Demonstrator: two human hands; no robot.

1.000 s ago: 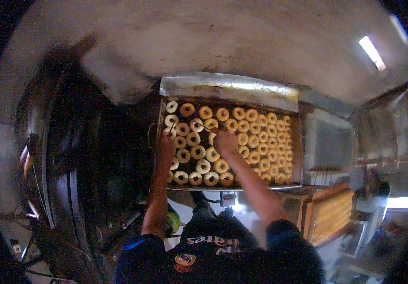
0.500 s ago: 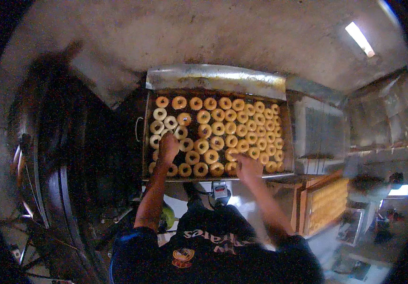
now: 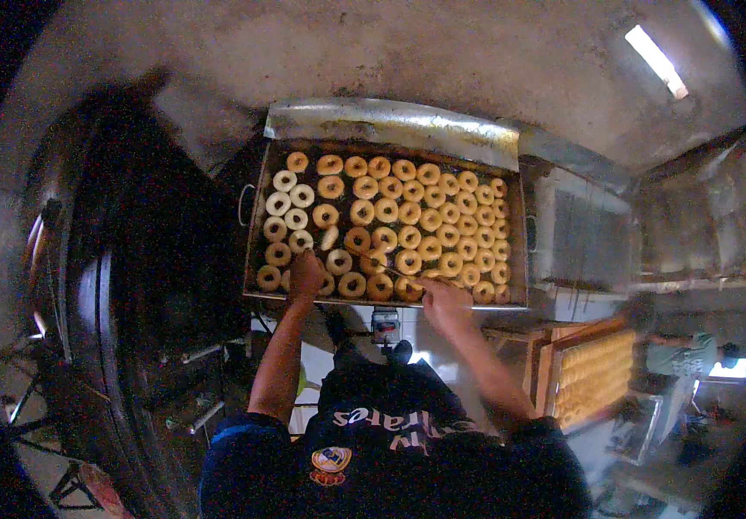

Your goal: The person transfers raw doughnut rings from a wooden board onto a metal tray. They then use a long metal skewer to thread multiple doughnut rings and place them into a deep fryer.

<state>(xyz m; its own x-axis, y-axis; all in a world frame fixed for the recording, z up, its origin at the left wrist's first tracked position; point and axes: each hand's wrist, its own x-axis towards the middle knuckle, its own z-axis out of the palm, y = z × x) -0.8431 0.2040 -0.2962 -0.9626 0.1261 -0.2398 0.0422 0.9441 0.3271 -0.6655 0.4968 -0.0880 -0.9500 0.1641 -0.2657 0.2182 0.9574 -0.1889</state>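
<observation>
Ring doughnuts [image 3: 408,236] in many rows float in a wide rectangular frying pan [image 3: 256,225]; most are golden, and several at the left are pale. My left hand [image 3: 307,275] is closed over the pan's near left part; whatever it grips is hidden. Just beyond its fingers, a pale doughnut [image 3: 330,238] is tipped up on its edge. My right hand [image 3: 447,304], at the near rim right of the middle, is closed on a thin stick [image 3: 388,270]. The stick slants left and away over the golden doughnuts, its tip close to a browned doughnut [image 3: 357,239].
A metal splash sheet [image 3: 390,125] rises along the pan's far side, before a stained wall. A loop handle [image 3: 244,206] juts from the left end. To the right below stands a wooden-framed tray [image 3: 593,381] of yellowish pieces. A small boxy device [image 3: 385,326] is below the near rim.
The pan sits higher in the picture. A pale doughnut by my left hand now stands on edge. The stick in my right hand now shows clearly, reaching leftward across the doughnuts.
</observation>
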